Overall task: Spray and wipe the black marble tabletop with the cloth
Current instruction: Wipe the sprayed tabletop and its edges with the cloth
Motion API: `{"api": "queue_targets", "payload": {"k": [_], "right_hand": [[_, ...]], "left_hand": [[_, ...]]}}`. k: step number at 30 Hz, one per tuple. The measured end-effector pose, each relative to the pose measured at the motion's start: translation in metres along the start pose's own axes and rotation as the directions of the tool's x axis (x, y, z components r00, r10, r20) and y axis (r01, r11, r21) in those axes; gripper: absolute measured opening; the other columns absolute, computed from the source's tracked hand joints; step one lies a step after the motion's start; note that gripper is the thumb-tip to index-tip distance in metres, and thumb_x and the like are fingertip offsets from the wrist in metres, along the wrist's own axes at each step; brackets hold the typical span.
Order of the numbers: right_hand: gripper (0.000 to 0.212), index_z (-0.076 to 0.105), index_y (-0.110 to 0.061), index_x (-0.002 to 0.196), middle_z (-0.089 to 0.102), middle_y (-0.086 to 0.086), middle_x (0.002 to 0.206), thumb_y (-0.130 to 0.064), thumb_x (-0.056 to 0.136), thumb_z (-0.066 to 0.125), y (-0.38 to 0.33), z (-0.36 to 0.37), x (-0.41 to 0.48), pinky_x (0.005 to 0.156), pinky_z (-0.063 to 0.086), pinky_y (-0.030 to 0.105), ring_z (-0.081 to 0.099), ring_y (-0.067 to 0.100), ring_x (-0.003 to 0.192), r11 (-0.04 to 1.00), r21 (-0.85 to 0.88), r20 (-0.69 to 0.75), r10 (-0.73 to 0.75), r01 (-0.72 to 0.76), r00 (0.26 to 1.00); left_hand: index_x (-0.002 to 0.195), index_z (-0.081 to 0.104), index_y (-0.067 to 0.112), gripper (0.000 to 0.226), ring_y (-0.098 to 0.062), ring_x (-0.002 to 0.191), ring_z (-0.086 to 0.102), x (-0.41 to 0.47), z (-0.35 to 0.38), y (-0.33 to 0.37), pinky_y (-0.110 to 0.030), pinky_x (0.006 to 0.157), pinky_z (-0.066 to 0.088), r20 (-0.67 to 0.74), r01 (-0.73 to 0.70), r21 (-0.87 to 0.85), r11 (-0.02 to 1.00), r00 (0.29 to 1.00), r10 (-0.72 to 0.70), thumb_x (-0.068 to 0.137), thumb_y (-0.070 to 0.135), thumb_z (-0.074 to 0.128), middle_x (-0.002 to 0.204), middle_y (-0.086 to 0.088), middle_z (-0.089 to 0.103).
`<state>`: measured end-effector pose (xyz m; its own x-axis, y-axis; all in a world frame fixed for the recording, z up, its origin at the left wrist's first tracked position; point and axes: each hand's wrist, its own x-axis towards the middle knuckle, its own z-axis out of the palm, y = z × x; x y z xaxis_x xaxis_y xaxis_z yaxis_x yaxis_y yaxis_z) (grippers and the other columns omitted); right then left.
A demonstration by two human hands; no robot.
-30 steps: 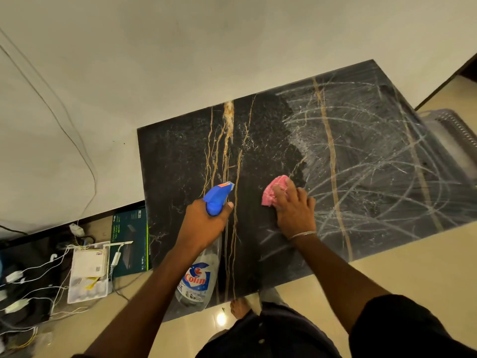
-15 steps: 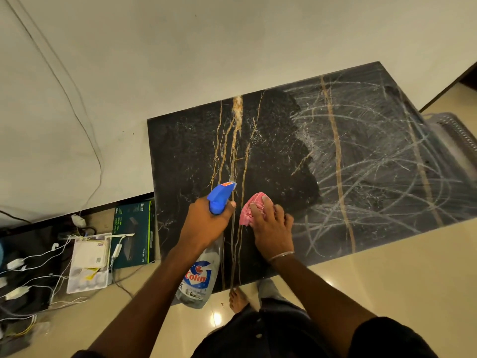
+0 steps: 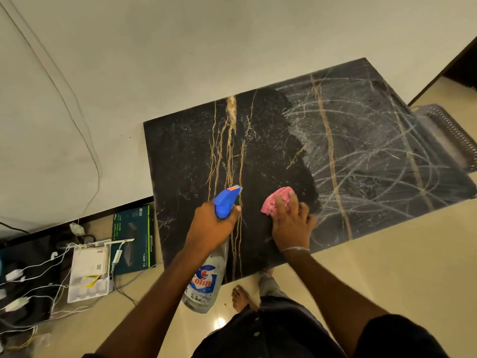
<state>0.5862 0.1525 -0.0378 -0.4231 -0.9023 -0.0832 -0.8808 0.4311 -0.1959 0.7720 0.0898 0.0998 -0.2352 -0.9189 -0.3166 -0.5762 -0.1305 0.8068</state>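
Since the left hand has its grip wrapped round the spray bottle hanging past the near edge, couldn't it clip the black surface? (poster 1)

Yeah. Right hand clamps the wadded cloth mid-surface; 1 small wad might just smear those far streaks. (poster 2)

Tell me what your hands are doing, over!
Left hand grips spray bottle. Right hand holds pink cloth on tabletop. White streaks right of cloth.

The marble tabletop looks glossy black, streaked dull at right. The cloth is pink and soft. The bottle is clear plastic.
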Motion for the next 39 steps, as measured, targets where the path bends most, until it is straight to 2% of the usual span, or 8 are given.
{"api": "queue_targets", "payload": {"k": [8, 13, 18, 22, 29, 32, 35, 39], "right_hand": [[0.057, 0.045, -0.033, 0.138, 0.041, 0.008, 0.148, -0.039, 0.085, 0.064, -0.001, 0.013, -0.042, 0.094, 0.041, 0.057, 0.044, 0.036, 0.126, 0.939, -0.066, 0.059, -0.334, 0.338, 0.941], [0.047, 0.045, -0.034, 0.14, 0.037, 0.008, 0.152, -0.037, 0.093, 0.054, 0.041, -0.001, -0.023, 0.096, 0.036, 0.056, 0.039, 0.037, 0.128, 0.999, -0.027, 0.007, -0.035, 0.035, 0.999], [0.049, 0.044, -0.034, 0.14, 0.037, 0.009, 0.151, -0.038, 0.093, 0.056, 0.021, 0.003, -0.048, 0.096, 0.037, 0.056, 0.037, 0.037, 0.129, 1.0, 0.008, -0.027, 0.027, -0.027, 0.999], [0.058, 0.047, -0.033, 0.135, 0.043, 0.009, 0.145, -0.039, 0.082, 0.069, -0.013, 0.016, -0.09, 0.09, 0.044, 0.056, 0.046, 0.035, 0.122, 0.971, -0.031, 0.011, -0.235, 0.236, 0.972], [0.051, 0.042, -0.038, 0.14, 0.041, 0.002, 0.15, -0.051, 0.091, 0.049, 0.025, 0.019, -0.102, 0.093, 0.047, 0.05, 0.047, 0.03, 0.124, 0.857, -0.079, 0.03, -0.508, 0.509, 0.861], [0.052, 0.042, -0.038, 0.142, 0.037, 0.003, 0.153, -0.051, 0.092, 0.043, 0.065, 0.008, -0.092, 0.093, 0.042, 0.047, 0.041, 0.03, 0.126, 0.924, -0.094, 0.016, -0.371, 0.371, 0.928], [0.052, 0.046, -0.035, 0.139, 0.038, 0.004, 0.151, -0.042, 0.089, 0.058, 0.105, -0.005, -0.074, 0.09, 0.037, 0.046, 0.041, 0.034, 0.126, 0.995, -0.078, -0.059, -0.066, 0.062, 0.996], [0.046, 0.045, -0.032, 0.141, 0.034, 0.006, 0.154, -0.042, 0.097, 0.048, 0.124, -0.021, -0.044, 0.095, 0.033, 0.05, 0.035, 0.037, 0.128, 0.942, 0.014, -0.081, 0.335, -0.335, 0.939]], "left_hand": [[0.081, 0.058, 0.022, 0.012, -0.033, 0.069, 0.064, -0.006, 0.006, 0.002, -0.041, 0.069, 0.057, 0.018, -0.017, 0.031, 0.999, 1.0, 0.017, 0.089, 0.028, 0.065, 0.072, -0.017, 0.063], [0.084, 0.058, 0.02, 0.012, -0.022, 0.065, 0.061, -0.011, 0.009, -0.002, -0.035, 0.071, 0.056, 0.03, 0.011, 0.023, 1.0, 0.999, -0.011, 0.089, 0.029, 0.065, 0.069, -0.009, 0.061], [0.082, 0.058, 0.02, 0.012, -0.018, 0.063, 0.057, -0.023, 0.014, -0.005, -0.034, 0.071, 0.053, 0.054, -0.004, 0.028, 1.0, 0.999, 0.002, 0.089, 0.027, 0.065, 0.068, -0.007, 0.058], [0.084, 0.059, 0.017, 0.014, -0.014, 0.062, 0.056, -0.026, 0.022, -0.004, -0.029, 0.066, 0.049, 0.063, -0.003, 0.039, 0.999, 0.998, 0.0, 0.088, 0.028, 0.066, 0.068, -0.005, 0.058], [0.086, 0.059, 0.016, 0.015, -0.015, 0.063, 0.056, -0.028, 0.04, -0.001, -0.028, 0.067, 0.048, 0.1, -0.005, 0.072, 0.997, 0.995, -0.002, 0.088, 0.03, 0.066, 0.067, -0.003, 0.057], [0.081, 0.057, 0.019, 0.015, -0.019, 0.067, 0.06, -0.031, 0.044, 0.001, -0.032, 0.069, 0.053, 0.135, -0.031, 0.075, 0.997, 0.991, 0.021, 0.088, 0.03, 0.066, 0.068, -0.005, 0.059], [0.087, 0.058, 0.016, 0.015, -0.021, 0.07, 0.062, -0.036, 0.045, 0.001, -0.035, 0.075, 0.055, 0.156, -0.036, 0.09, 0.995, 0.988, 0.021, 0.089, 0.03, 0.065, 0.071, -0.007, 0.06], [0.088, 0.058, 0.015, 0.015, -0.017, 0.068, 0.058, -0.04, 0.04, -0.001, -0.032, 0.075, 0.053, 0.132, -0.03, 0.092, 0.995, 0.991, 0.018, 0.089, 0.029, 0.065, 0.069, -0.004, 0.058]]}}
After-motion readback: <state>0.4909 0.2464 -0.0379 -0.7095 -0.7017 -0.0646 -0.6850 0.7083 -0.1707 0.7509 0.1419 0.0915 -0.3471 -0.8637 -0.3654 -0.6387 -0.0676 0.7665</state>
